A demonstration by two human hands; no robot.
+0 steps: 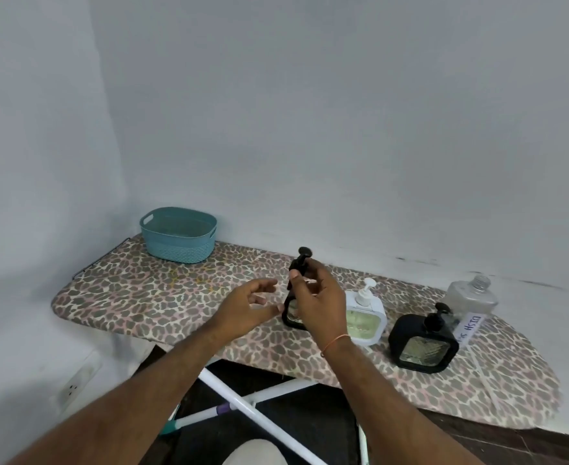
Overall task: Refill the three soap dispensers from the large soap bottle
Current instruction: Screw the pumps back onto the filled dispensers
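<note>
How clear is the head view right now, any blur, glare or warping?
Head view: even, soft light, no glare; wide-angle warping bends the ironing board edges; left hand fingertips slightly blurred; the label on the large bottle is only partly readable.

Pale grey-blue walls (310, 112) met in corner at left, scuffed dark along base at right. Ironing board (149, 297) with leopard-print cover stood against far wall on crossed white legs (243, 407). Teal basket (179, 234) sat at board's left end. White wall socket (75, 387) low left. Dark floor (276, 441) beneath. Light soft, even.
</note>
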